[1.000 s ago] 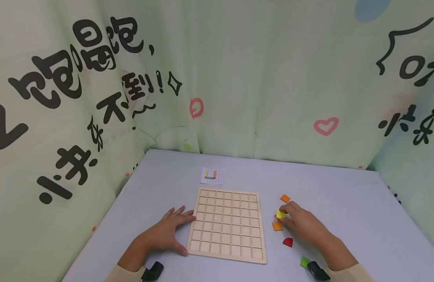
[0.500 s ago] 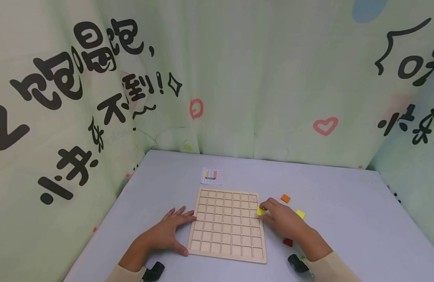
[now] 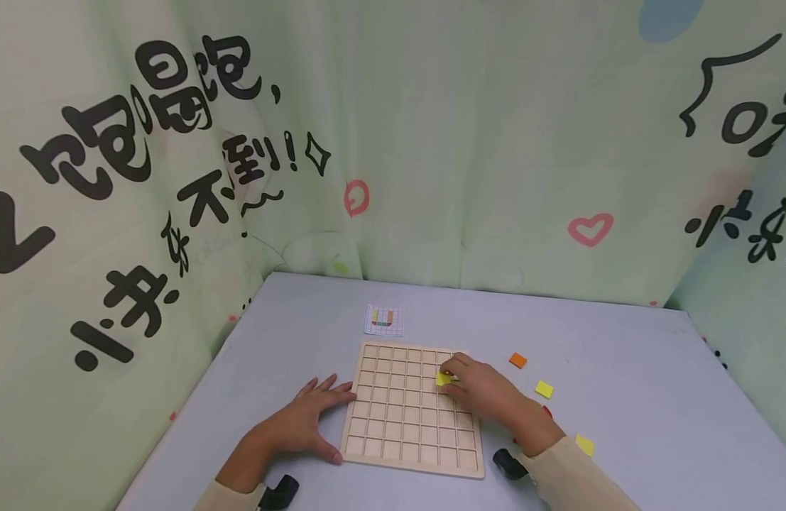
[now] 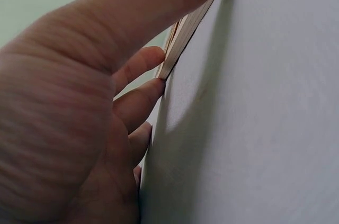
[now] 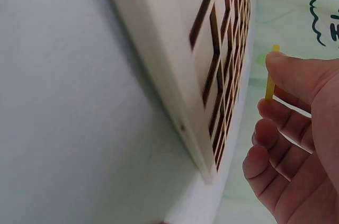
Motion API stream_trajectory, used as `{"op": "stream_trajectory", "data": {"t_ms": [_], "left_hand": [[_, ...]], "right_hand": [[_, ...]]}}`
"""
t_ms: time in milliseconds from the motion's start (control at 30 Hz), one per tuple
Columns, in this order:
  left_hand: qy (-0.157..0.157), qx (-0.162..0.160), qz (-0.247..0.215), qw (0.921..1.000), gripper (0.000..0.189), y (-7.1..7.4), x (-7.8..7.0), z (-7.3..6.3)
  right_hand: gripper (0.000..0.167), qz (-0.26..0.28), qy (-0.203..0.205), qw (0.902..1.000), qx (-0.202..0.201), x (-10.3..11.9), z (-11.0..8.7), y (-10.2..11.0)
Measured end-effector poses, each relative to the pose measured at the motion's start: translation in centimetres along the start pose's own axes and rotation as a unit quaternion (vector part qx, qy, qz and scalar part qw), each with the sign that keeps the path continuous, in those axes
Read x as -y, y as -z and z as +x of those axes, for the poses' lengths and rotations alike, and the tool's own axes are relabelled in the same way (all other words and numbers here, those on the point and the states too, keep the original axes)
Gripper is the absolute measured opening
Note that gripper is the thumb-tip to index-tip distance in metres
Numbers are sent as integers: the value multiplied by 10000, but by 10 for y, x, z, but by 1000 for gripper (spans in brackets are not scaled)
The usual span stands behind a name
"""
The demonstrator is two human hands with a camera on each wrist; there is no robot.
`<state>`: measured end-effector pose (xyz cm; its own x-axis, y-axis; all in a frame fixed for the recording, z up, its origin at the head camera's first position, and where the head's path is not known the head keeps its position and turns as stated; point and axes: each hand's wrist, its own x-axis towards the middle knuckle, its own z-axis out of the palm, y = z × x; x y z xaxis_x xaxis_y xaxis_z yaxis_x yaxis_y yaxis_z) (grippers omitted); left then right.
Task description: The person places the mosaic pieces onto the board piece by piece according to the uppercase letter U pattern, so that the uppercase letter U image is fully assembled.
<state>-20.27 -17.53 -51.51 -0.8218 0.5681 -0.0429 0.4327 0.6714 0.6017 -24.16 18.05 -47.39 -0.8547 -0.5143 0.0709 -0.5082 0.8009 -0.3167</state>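
A wooden grid board [image 3: 399, 411] lies on the table, its cells bare where they show. My left hand [image 3: 299, 419] has its fingers spread, with thumb and fingertips touching the board's left edge. In the left wrist view, that hand's fingers [image 4: 139, 105] meet the board's side. My right hand [image 3: 488, 390] pinches a yellow square tile [image 3: 442, 379] between thumb and fingers, over the upper right cells. Seen edge-on in the right wrist view, the thin yellow tile [image 5: 270, 86] is above the board's surface. The other right fingers are loosely curled.
Behind the board lies a small card [image 3: 384, 321] with a coloured U-shaped pattern. To the right are an orange tile [image 3: 517, 360], a yellow tile [image 3: 544, 389], another yellow tile [image 3: 584, 445] and a red piece [image 3: 547, 411] partly behind the right arm. A curtain [image 3: 418, 177] surrounds the table.
My right hand has carried the yellow tile leftward from the loose pieces to above the board. The right forearm now covers some of those pieces. My left hand stays at the board's edge.
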Motion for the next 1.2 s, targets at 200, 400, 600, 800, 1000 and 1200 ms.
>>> {"op": "stream_trajectory", "data": {"t_ms": [200, 400, 600, 800, 1000, 1200], "left_hand": [[28, 16, -45, 10000, 104, 0, -1, -1], [32, -14, 18, 10000, 104, 1, 0, -1], [-22, -14, -30, 10000, 102, 2, -1, -2], [23, 11, -53, 10000, 102, 1, -2, 0], [32, 10, -89, 10000, 101, -2, 0, 0], [68, 10, -47, 10000, 102, -1, -2, -1]], "right_hand": [[30, 91, 282, 9996, 3, 9, 11, -4], [31, 198, 316, 9993, 48, 19, 24, -6], [30, 116, 410, 9989, 176, 24, 33, -9], [31, 151, 478, 9985, 235, 28, 40, -8], [29, 274, 579, 9974, 330, 29, 51, -12], [28, 257, 638, 9968, 407, 34, 62, -15]]}}
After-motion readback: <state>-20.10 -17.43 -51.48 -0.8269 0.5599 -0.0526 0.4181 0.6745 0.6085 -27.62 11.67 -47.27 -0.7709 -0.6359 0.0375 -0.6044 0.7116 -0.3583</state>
